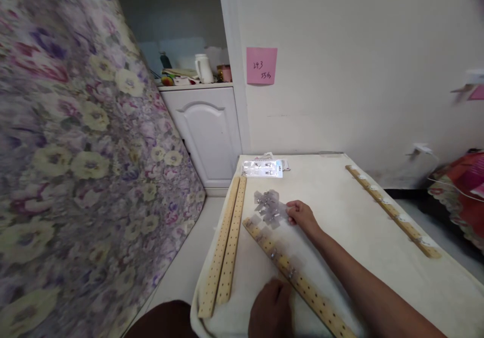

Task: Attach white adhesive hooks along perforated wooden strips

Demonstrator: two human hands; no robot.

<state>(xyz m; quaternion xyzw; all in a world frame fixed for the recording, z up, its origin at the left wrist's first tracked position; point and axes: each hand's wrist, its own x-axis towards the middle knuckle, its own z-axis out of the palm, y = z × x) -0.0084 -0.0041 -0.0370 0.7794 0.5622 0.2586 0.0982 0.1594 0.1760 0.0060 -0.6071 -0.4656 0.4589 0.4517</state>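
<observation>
The right hand (302, 214) has its thumb and fingers pinched together on the edge of a clear plastic square (282, 208), just beside a loose pile of translucent hook squares (266, 207). The pile lies on the pale-covered bench (363, 257), close to the far end of a perforated wooden strip (315, 297) that runs diagonally toward the near edge. Several clear squares with small metal hooks sit along the far half of this strip, while its near half shows bare rows of holes. The left hand (271, 310) is curled low beside the strip's left edge; its fingertips are hidden, so whether it grips anything cannot be told.

To the left of these, two more perforated strips, a left strip (221, 247) and a right strip (233, 242), lie side by side, their far ends nearly together. Beyond them, near the bench's far edge, rests a clear hook package (262, 169). A hook-lined wooden strip (391, 209) lies along the right side of the bench, well apart from the hands. A pink note (261, 65) with handwriting is on the wall, and a floral curtain (94, 151) hangs at the left.
</observation>
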